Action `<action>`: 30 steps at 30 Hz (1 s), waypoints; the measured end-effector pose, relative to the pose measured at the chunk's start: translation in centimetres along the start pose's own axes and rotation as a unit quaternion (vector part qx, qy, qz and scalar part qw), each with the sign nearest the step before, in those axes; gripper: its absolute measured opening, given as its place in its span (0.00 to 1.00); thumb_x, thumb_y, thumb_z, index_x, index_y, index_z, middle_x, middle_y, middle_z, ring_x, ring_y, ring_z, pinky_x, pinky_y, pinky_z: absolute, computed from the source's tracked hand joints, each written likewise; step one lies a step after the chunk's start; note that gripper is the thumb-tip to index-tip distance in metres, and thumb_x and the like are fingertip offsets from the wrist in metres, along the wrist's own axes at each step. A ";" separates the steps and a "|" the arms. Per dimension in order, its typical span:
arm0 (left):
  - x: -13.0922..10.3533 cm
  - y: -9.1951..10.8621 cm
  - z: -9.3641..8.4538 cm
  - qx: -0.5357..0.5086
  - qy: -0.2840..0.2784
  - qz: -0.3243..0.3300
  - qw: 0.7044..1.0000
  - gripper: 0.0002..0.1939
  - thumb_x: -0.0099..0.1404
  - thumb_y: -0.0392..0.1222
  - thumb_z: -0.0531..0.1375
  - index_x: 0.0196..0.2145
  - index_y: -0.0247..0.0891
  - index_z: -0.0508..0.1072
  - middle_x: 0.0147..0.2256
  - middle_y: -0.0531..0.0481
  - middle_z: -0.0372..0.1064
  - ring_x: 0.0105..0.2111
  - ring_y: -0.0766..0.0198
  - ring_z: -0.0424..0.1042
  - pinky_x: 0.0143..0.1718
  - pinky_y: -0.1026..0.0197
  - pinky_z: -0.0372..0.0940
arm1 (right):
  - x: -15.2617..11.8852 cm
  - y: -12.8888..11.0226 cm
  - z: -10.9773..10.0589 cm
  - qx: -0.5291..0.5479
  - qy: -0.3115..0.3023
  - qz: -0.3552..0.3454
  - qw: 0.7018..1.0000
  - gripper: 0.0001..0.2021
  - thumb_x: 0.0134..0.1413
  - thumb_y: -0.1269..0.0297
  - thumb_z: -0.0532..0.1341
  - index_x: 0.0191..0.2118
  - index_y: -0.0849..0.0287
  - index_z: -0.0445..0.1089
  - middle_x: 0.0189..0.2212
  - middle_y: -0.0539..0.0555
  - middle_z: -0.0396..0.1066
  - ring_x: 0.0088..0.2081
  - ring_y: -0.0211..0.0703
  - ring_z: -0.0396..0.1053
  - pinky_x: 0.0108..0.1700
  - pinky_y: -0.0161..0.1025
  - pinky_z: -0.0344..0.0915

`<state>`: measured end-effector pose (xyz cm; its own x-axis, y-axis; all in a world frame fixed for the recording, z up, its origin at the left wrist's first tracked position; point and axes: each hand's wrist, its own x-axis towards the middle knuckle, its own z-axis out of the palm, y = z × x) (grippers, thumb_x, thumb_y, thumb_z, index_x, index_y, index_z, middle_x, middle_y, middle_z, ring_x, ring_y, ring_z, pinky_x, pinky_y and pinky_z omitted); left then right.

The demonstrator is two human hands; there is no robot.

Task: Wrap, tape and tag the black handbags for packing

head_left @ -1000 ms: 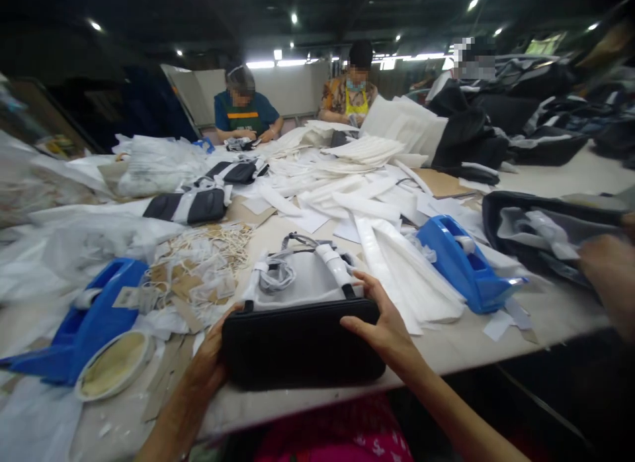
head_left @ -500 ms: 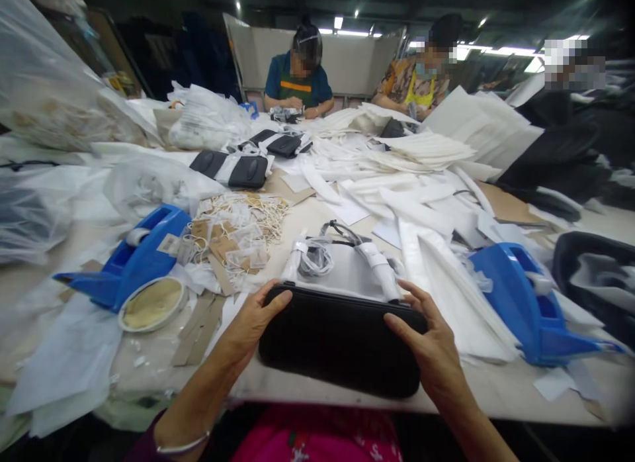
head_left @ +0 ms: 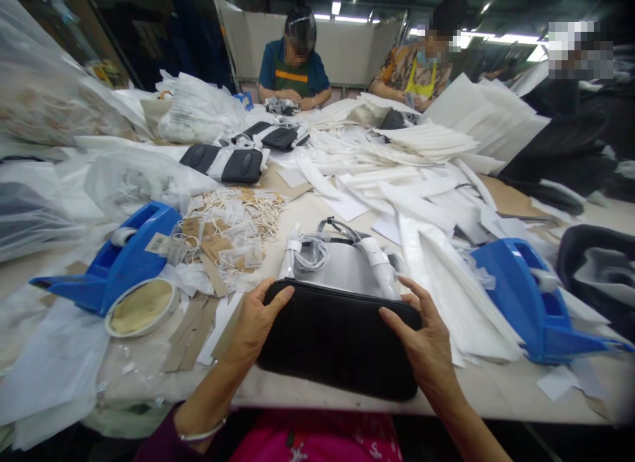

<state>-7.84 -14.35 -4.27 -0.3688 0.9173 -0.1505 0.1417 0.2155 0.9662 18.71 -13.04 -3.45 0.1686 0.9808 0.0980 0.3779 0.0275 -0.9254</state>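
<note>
A black rectangular case is tilted toward me at the table's front edge. My left hand grips its upper left corner, thumb on the black face. At the upper right corner, my right hand holds it the same way, thumb on the face and fingers behind. Just behind the case, white-wrapped handles and a bundled clear cord stick up beside a grey panel. The fingers behind the case are partly hidden.
Blue tape dispensers stand left and right. A round dish and strung tags lie left. White foam sheets spread rightward. Wrapped black bags lie farther back. Two people work across the table.
The view has shifted slightly, so the left dispenser and dish appear farther left. Both hands keep their hold on the case, which has barely moved.
</note>
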 end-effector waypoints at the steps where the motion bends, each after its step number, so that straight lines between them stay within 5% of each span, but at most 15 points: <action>1: 0.2 -0.1 0.1 0.033 0.010 0.014 0.999 0.16 0.55 0.54 0.63 0.31 0.38 0.71 0.27 0.55 0.69 0.30 0.61 0.68 0.34 0.63 0.62 | 0.1 0.2 0.2 -0.004 0.004 0.002 1.000 0.30 0.46 0.54 0.65 0.57 0.51 0.64 0.36 0.50 0.68 0.35 0.43 0.66 0.38 0.38 0.64; 7: 0.6 -1.0 1.3 0.188 0.089 0.118 0.971 0.13 0.60 0.52 0.60 0.34 0.40 0.67 0.29 0.54 0.64 0.31 0.60 0.66 0.36 0.59 0.62 | 0.6 1.1 0.9 -0.033 0.010 -0.008 0.999 0.29 0.47 0.54 0.64 0.57 0.51 0.64 0.36 0.50 0.68 0.35 0.43 0.65 0.41 0.40 0.63; 10: 0.2 -0.9 1.9 0.283 0.155 0.261 0.910 0.15 0.63 0.42 0.58 0.47 0.37 0.65 0.44 0.41 0.66 0.45 0.51 0.65 0.48 0.49 0.60 | 0.8 1.1 1.0 -0.031 0.005 -0.019 0.999 0.28 0.48 0.54 0.63 0.57 0.52 0.64 0.35 0.50 0.67 0.37 0.44 0.65 0.42 0.41 0.62; 12: 0.0 -0.4 2.5 0.375 0.109 0.371 0.842 0.18 0.65 0.33 0.53 0.52 0.36 0.65 0.50 0.37 0.64 0.52 0.47 0.61 0.54 0.44 0.56 | 0.8 1.0 1.0 -0.028 0.000 -0.026 0.999 0.28 0.48 0.54 0.63 0.57 0.52 0.64 0.34 0.50 0.67 0.36 0.44 0.65 0.42 0.41 0.62; 14: -0.1 0.3 3.4 0.428 -0.004 0.471 0.772 0.22 0.64 0.27 0.47 0.55 0.35 0.65 0.52 0.37 0.64 0.55 0.49 0.61 0.56 0.46 0.55 | 0.9 0.9 0.9 -0.030 -0.003 -0.029 0.999 0.27 0.49 0.54 0.63 0.56 0.52 0.64 0.34 0.50 0.67 0.35 0.44 0.65 0.41 0.41 0.62; 17: 0.2 1.2 5.1 0.463 -0.120 0.518 0.709 0.22 0.65 0.26 0.46 0.54 0.31 0.65 0.50 0.38 0.67 0.52 0.53 0.64 0.55 0.52 0.58 | 0.8 1.0 1.0 -0.036 -0.005 -0.027 0.999 0.26 0.49 0.54 0.63 0.55 0.53 0.64 0.33 0.49 0.65 0.34 0.43 0.64 0.40 0.41 0.62; 23: 0.9 1.9 7.5 0.476 -0.156 0.495 0.710 0.19 0.63 0.26 0.47 0.49 0.30 0.68 0.57 0.39 0.62 0.59 0.55 0.58 0.58 0.55 0.55 | 1.1 1.1 0.7 -0.084 -0.029 -0.035 0.995 0.23 0.51 0.52 0.62 0.52 0.54 0.62 0.32 0.49 0.63 0.34 0.45 0.64 0.39 0.42 0.63; 27: 1.6 1.9 7.7 0.471 -0.179 0.509 0.698 0.19 0.61 0.26 0.49 0.49 0.31 0.67 0.64 0.38 0.49 0.66 0.56 0.42 0.63 0.54 0.48 | 3.3 -0.4 1.1 -0.209 0.057 -0.164 0.962 0.23 0.49 0.51 0.63 0.47 0.58 0.63 0.43 0.59 0.63 0.46 0.54 0.62 0.50 0.51 0.60; 30: 2.3 1.7 7.8 0.477 -0.202 0.505 0.691 0.21 0.60 0.28 0.51 0.52 0.32 0.65 0.64 0.36 0.50 0.66 0.53 0.42 0.63 0.50 0.46 | 5.4 -1.6 2.4 -0.300 0.075 -0.217 0.926 0.23 0.47 0.52 0.64 0.45 0.61 0.64 0.52 0.67 0.58 0.53 0.62 0.55 0.53 0.57 0.56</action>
<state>-1.27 -9.30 -4.61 0.6199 0.7380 0.2666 0.7504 -0.6569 0.0734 16.83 -7.31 -2.29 -0.0107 0.8636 0.5040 0.8700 0.2566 -0.4211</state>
